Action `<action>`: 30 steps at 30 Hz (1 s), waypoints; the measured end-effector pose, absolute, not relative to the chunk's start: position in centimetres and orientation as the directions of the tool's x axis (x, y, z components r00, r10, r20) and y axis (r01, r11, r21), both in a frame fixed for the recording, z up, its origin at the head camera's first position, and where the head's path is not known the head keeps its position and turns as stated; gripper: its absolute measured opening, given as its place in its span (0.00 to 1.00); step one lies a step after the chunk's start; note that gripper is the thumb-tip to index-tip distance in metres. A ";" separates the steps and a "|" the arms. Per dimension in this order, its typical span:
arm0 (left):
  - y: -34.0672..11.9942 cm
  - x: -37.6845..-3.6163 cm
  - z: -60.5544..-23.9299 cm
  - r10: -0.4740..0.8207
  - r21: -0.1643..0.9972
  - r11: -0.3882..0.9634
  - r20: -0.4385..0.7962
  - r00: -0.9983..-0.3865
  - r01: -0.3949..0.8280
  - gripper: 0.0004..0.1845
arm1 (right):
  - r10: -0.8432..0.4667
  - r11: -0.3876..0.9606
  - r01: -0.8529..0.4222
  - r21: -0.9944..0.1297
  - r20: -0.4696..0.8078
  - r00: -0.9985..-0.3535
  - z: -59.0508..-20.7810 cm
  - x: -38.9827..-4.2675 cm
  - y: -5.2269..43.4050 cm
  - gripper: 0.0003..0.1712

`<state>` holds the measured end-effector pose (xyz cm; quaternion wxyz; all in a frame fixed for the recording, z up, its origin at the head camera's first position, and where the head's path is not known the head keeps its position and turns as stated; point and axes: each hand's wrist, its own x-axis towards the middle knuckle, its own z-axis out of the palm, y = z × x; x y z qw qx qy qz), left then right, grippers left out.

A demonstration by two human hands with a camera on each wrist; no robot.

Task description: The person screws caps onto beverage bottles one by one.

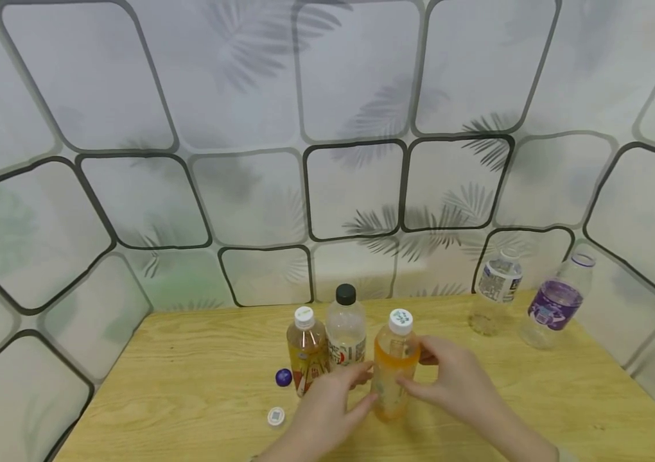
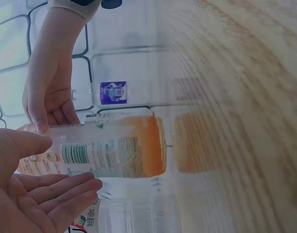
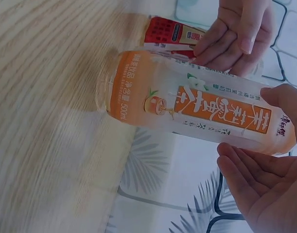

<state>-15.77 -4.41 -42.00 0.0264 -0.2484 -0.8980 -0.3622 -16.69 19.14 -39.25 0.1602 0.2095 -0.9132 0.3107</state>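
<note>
An orange-and-white labelled drink bottle [image 1: 395, 378] with a white cap stands upright at the middle of the table. My right hand [image 1: 449, 378] holds it from the right, thumb at the front and fingers behind. From the other side my left hand [image 1: 333, 404] reaches to it; in the left wrist view its fingers lie fairly straight along the bottle's edge. Behind the left hand are a yellow-and-red labelled bottle [image 1: 307, 350] with a white cap and a clear bottle [image 1: 346, 324] with a black cap.
A purple cap [image 1: 284, 377] and a white cap [image 1: 276, 416] lie on the wooden table [image 1: 189, 385], left of the bottles. Two clear bottles without caps stand at the back right: one white-labelled [image 1: 497, 289], one purple-labelled [image 1: 555, 305]. A patterned wall [image 1: 258, 192] rises behind.
</note>
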 end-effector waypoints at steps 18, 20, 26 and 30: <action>-2.8 -16.2 -42.6 0.414 0.583 0.658 0.248 -0.876 0.476 0.25 | -0.233 0.738 -0.476 -0.479 0.482 -0.845 -39.4 -19.3 19.2 0.26; -2.7 -16.3 -42.6 0.408 0.582 0.661 0.252 -0.878 0.474 0.26 | -0.232 0.740 -0.474 -0.477 0.481 -0.846 -39.4 -19.6 19.1 0.26; -2.5 -16.4 -42.5 0.392 0.589 0.667 0.244 -0.887 0.457 0.28 | -0.228 0.746 -0.455 -0.486 0.456 -0.860 -39.5 -20.2 18.8 0.26; -2.4 -16.4 -42.4 0.381 0.598 0.671 0.228 -0.896 0.438 0.29 | -0.227 0.750 -0.447 -0.487 0.446 -0.866 -39.6 -20.5 18.6 0.26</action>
